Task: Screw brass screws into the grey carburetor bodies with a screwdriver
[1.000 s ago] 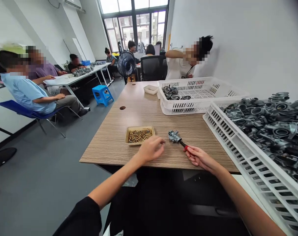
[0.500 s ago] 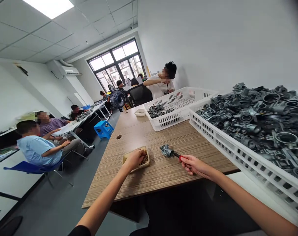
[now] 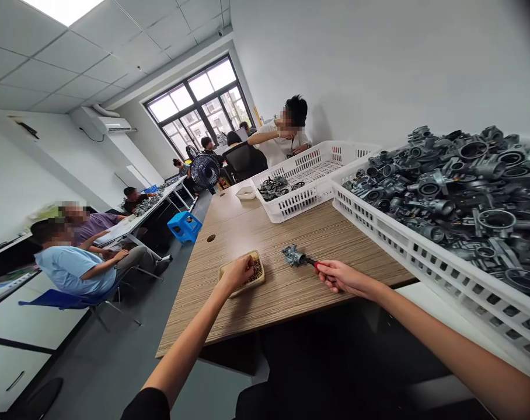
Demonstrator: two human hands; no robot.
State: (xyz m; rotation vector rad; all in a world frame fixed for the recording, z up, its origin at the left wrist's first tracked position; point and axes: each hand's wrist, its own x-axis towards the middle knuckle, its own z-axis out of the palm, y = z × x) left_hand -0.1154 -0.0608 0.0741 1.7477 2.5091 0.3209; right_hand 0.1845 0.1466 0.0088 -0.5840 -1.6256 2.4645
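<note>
My left hand (image 3: 240, 273) is over a small cream tray (image 3: 260, 279) of brass-coloured small parts (image 3: 257, 268). Its fingers are curled together, and whatever they pinch is hidden. My right hand (image 3: 339, 276) is closed around the red grip of a screwdriver-like tool (image 3: 311, 262) with a black front part; the tip does not show. That black end meets a grey metal carburetor body (image 3: 293, 255), which lies on the wood-grain table (image 3: 282, 303) to the right of the tray.
A white crate (image 3: 405, 245) heaped with metal carburetor bodies (image 3: 444, 186) stands at the right. Behind it is a second white crate (image 3: 291, 207) with some dark parts, beside a small white tray (image 3: 246, 193). A co-worker (image 3: 278, 140) sits at the table's far end.
The left hand has lifted slightly in the tray and its fingers have drawn together. The right hand still holds the tool at the carburetor body. The whole view has shifted a little.
</note>
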